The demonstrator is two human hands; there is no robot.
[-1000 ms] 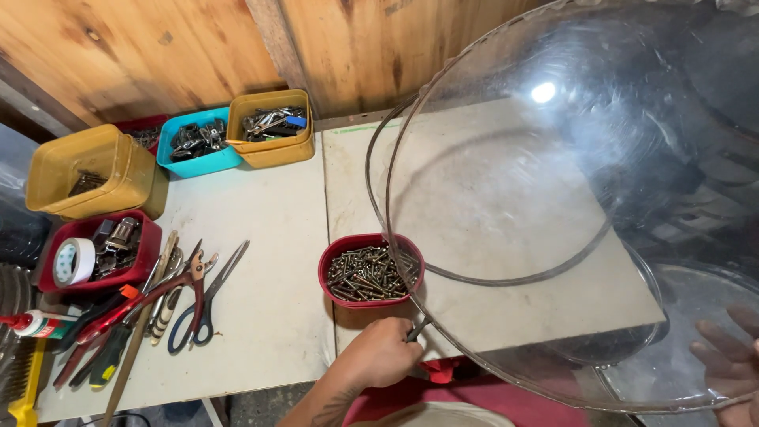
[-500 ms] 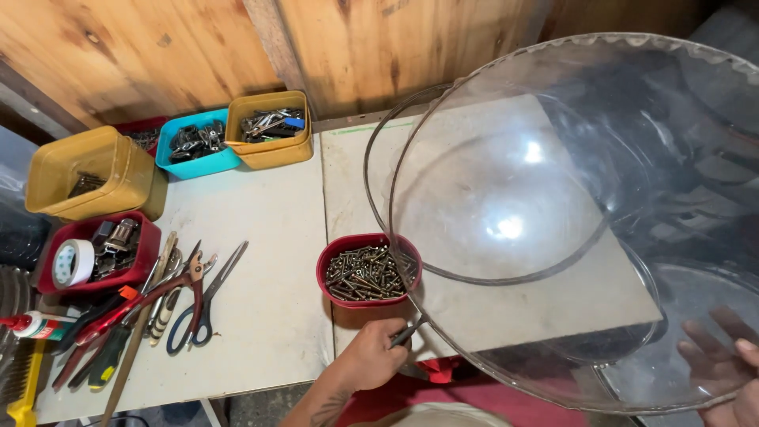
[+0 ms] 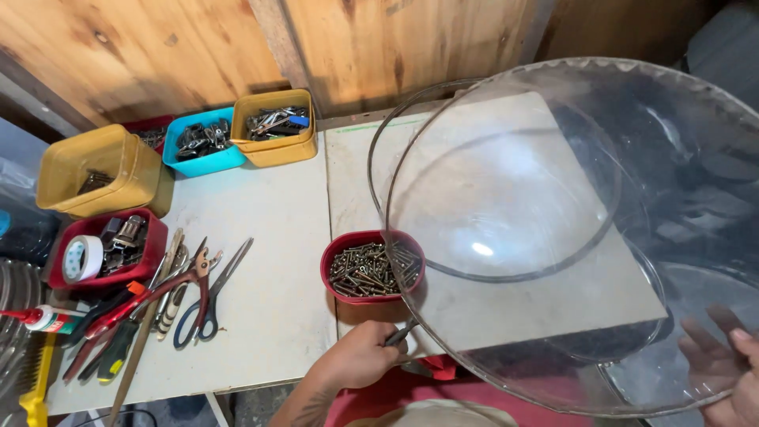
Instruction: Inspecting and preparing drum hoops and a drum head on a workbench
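Pinching a slim dark tool (image 3: 401, 334), left hand (image 3: 360, 356) at bench edge | right hand (image 3: 723, 365) gripping rim of large clear plastic dome (image 3: 585, 229), tilted over bench | red oval bowl of screws (image 3: 371, 267) just beside dome.

Clear plastic dome (image 3: 553, 237): large, round, transparent, rim faintly scalloped along the top edge. Held tilted above the tabletop (image 3: 269, 237), hollow side toward the camera, highlights on its inner curve. Right hand's grip (image 3: 723, 368) sits at the lower right rim, fingers seen through the plastic. Left hand's grip (image 3: 364, 356) is at the lower left rim, closed on a thin dark tool (image 3: 401, 334) whose tip meets the dome's edge.
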